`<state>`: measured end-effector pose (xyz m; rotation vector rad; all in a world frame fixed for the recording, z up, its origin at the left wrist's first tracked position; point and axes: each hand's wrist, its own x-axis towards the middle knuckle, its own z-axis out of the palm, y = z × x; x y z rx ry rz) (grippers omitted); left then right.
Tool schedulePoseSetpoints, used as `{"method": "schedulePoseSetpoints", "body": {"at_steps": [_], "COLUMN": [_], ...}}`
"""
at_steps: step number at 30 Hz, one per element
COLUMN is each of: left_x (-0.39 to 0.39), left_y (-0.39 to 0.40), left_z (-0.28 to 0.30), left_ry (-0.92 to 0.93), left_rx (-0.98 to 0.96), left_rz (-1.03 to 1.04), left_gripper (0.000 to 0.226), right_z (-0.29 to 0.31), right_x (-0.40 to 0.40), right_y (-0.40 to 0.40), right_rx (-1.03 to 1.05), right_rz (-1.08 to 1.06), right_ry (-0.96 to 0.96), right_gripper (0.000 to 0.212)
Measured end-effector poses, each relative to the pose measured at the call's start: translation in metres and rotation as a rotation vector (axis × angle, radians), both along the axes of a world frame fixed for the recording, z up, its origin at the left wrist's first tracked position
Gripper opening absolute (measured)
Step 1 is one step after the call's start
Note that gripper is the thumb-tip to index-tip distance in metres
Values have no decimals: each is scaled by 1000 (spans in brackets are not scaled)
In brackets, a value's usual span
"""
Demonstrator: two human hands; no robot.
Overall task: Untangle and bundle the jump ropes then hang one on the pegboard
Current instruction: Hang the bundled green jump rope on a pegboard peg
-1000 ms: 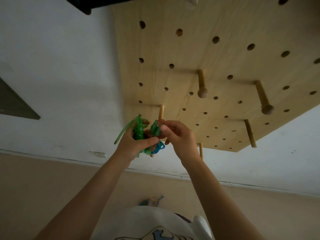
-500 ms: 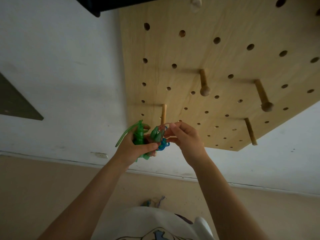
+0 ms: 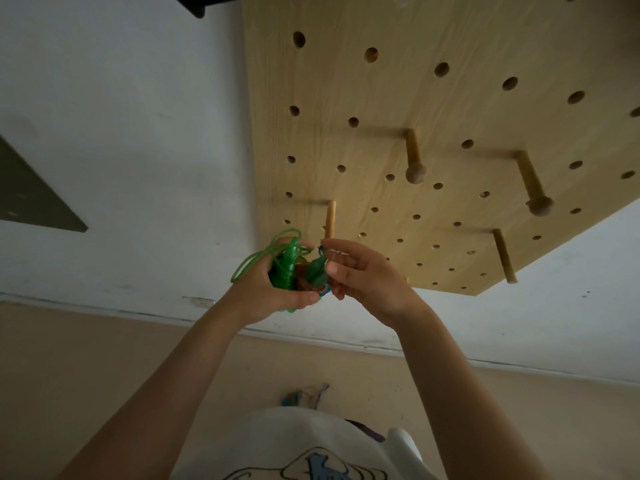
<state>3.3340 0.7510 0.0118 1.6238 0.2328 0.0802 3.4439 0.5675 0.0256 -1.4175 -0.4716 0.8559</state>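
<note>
The left hand (image 3: 266, 289) holds the bundled green jump rope (image 3: 287, 268) tight in curled fingers, just under a wooden peg (image 3: 329, 220) on the pegboard (image 3: 450, 109), while the right hand (image 3: 363, 275) pinches a small loop at the bundle's top.

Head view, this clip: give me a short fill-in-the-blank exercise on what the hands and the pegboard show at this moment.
1. The bundled jump rope gripped by the left hand is ____ in colour.
2. The right hand works at the bundle just below a plain wooden ____ on the pegboard.
3. The bundle is not yet ____ on any peg.
4. The pegboard is made of light ____.

Missing words: green; peg; hung; wood
</note>
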Motion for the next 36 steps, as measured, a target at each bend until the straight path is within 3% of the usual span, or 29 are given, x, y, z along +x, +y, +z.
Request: {"method": "schedulePoseSetpoints", "body": {"at_steps": [6, 11, 15, 17, 22, 27, 36], "left_x": [6, 10, 11, 13, 10, 10, 13], "left_y": [-4, 7, 6, 6, 17, 18, 3], "left_z": [-2, -7, -12, -16, -25, -31, -45], "left_ry": [20, 44, 60, 83, 120, 125, 156], "left_rx": [-194, -284, -292, -270, -263, -292, -345], "left_rz": [90, 145, 96, 92, 85, 87, 61], "left_gripper": [54, 58, 52, 51, 67, 69, 62], "right_z": [-1, 3, 7, 7, 8, 6, -1], "right_x": [-8, -3, 6, 9, 14, 7, 0], "right_y": [5, -5, -5, -5, -12, -3, 16], "right_rx": [22, 8, -395, -469, -162, -1, -130], "right_rz": [-94, -114, -171, -197, -262, -161, -220], "right_ry": [-28, 45, -244, -325, -74, 85, -214], "right_gripper": [8, 31, 37, 42, 24, 16, 14]}}
